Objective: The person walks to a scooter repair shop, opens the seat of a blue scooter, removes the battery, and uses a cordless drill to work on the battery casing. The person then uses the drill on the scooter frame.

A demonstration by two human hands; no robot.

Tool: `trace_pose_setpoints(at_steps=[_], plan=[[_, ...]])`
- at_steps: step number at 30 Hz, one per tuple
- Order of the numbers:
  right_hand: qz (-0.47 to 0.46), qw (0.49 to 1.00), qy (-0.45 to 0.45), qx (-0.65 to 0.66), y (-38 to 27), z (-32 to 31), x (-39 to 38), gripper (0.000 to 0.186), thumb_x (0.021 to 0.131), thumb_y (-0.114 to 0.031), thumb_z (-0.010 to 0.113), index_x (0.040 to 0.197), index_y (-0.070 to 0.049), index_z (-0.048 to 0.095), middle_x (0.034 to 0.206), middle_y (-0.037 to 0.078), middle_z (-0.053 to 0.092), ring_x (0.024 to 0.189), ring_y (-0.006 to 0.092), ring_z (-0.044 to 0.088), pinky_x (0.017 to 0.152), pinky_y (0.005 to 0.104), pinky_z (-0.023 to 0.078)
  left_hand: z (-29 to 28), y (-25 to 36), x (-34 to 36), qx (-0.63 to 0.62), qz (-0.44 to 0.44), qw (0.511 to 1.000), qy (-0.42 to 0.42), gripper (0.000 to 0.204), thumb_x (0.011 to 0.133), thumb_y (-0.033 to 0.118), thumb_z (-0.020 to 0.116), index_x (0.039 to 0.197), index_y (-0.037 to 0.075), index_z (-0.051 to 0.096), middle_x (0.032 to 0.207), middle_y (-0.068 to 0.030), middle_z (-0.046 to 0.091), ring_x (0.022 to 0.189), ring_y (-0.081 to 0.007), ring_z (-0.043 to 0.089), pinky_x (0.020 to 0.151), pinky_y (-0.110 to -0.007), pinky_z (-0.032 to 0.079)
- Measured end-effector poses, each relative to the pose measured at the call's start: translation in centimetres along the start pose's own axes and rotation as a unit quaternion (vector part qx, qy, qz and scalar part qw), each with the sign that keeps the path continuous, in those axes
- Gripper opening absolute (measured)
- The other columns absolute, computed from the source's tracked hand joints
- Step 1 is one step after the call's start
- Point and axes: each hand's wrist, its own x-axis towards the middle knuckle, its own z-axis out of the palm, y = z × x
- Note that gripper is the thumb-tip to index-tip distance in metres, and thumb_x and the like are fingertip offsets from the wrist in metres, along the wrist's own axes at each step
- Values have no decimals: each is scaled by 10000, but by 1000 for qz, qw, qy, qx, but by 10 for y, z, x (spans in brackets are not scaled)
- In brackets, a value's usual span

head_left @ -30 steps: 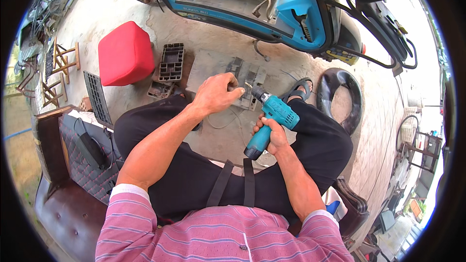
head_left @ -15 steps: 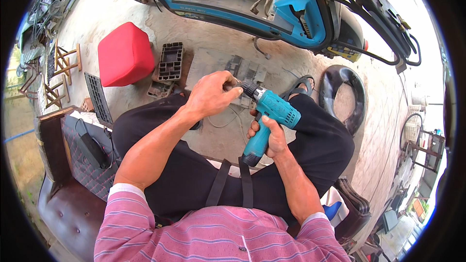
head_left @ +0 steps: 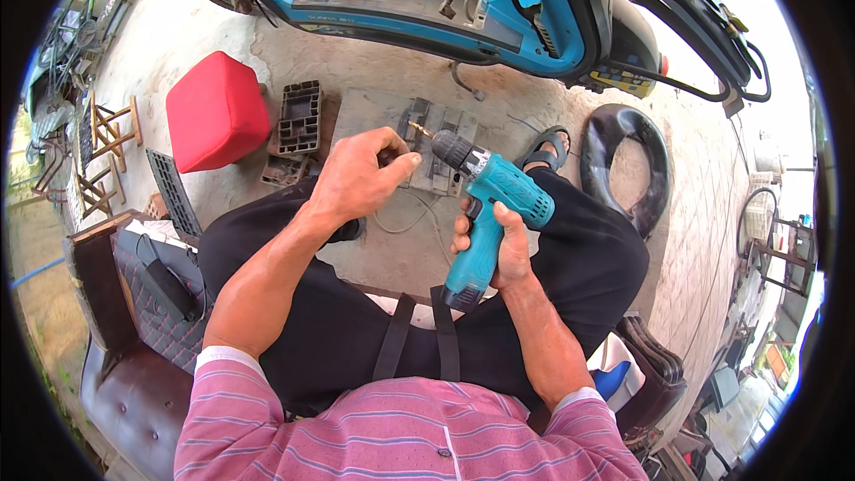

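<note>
My right hand grips a teal cordless drill by its handle. The drill's black chuck points up and left, with a thin gold-coloured bit at its tip. Just left of the bit, my left hand is closed, fingers curled against the thumb; what they hold, if anything, is hidden. Beneath both hands, on the floor, lies a dusty grey board with dark metal blocks on it and a thin cable beside it.
A blue scooter spans the top. A red stool and black slotted trays sit left, near folding wooden stools, a black grille and a leather seat. A black tyre tube lies by my right foot.
My left hand has shifted left, away from the drill's tip, so the bit now shows clearly. The drill's head has risen slightly in the picture, still in my right hand.
</note>
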Motion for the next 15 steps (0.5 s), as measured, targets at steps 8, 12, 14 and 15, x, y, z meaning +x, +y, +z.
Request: trace_pose_setpoints(at_steps=[8, 12, 14, 15], plan=[[-19, 1000, -1, -16, -7, 14, -4, 551, 869, -502, 592, 1123, -16, 550, 828, 98, 604, 689, 201, 600, 692, 363, 516, -1, -5, -4, 11, 12, 1000, 3, 270, 869, 220, 676, 942, -40, 678, 807, -131, 698, 746, -177, 664, 711, -312, 522], [-38, 999, -1, -18, -6, 10, -6, 562, 859, -505, 611, 1116, -10, 550, 765, 89, 587, 668, 208, 579, 672, 370, 505, 1, -5, -5, 12, 11, 1000, -2, 272, 869, 221, 673, 947, -39, 679, 814, -138, 698, 750, -186, 667, 715, -318, 523], [-52, 997, 11, -50, -7, 11, -6, 559, 862, -498, 614, 1117, -5, 547, 763, 91, 586, 669, 208, 578, 662, 365, 504, 2, -6, -5, 12, 15, 1000, 2, 274, 868, 222, 673, 947, -40, 678, 812, -138, 697, 744, -188, 666, 711, -320, 522], [-59, 996, 17, -66, -7, 11, -7, 558, 863, -494, 616, 1118, -2, 545, 762, 92, 586, 669, 208, 577, 657, 363, 504, 3, -7, -5, 12, 18, 1000, 4, 275, 867, 222, 673, 947, -40, 678, 811, -139, 696, 741, -189, 665, 709, -321, 522]])
